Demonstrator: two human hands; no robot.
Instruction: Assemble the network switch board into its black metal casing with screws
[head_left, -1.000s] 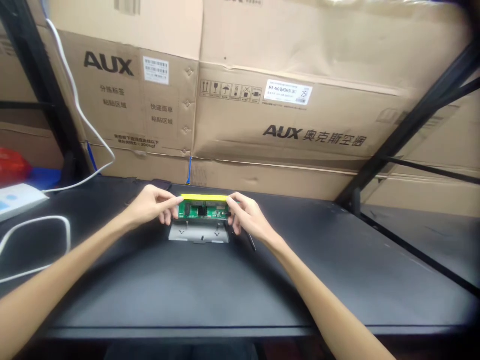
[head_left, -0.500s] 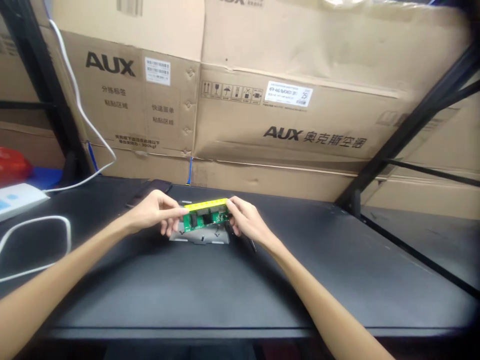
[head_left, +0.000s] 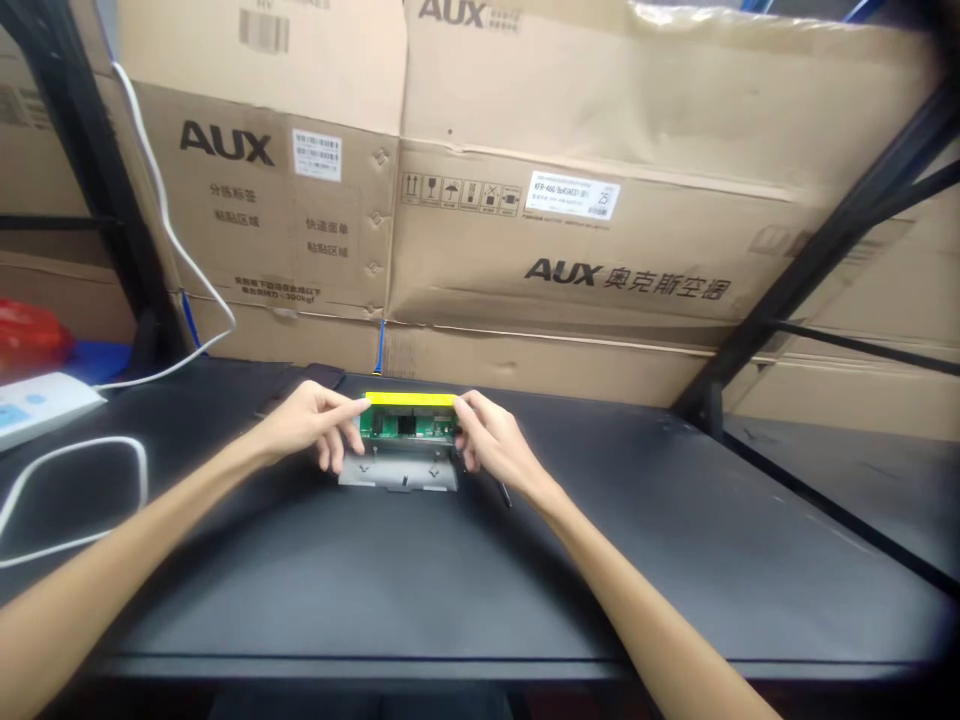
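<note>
Between my two hands is a green circuit board [head_left: 390, 427] with a yellow strip [head_left: 411, 399] along its top edge and black chips on its face. My left hand [head_left: 321, 424] pinches the board's left end between thumb and fingers. At the opposite end my right hand [head_left: 486, 430] grips it the same way, fingers curled behind. Right below and behind the board lies a grey metal plate or casing [head_left: 397, 472] with small tabs, flat on the black table. Whether the board's lower edge touches the casing I cannot tell. A thin dark pen-like tool [head_left: 505, 493] lies beside my right hand, partly hidden.
Large cardboard boxes [head_left: 570, 320] stand upright behind the black table [head_left: 420, 580]. A white power strip [head_left: 45, 412] and its cable [head_left: 142, 470] lie at the left, near a red object [head_left: 34, 335]. A dark flat object [head_left: 300, 385] sits behind my left hand. Black metal struts [head_left: 795, 270] frame both sides.
The board has gone from tilted to nearly level, its left end now a little higher and its right end about the same. Both hands keep their hold.
</note>
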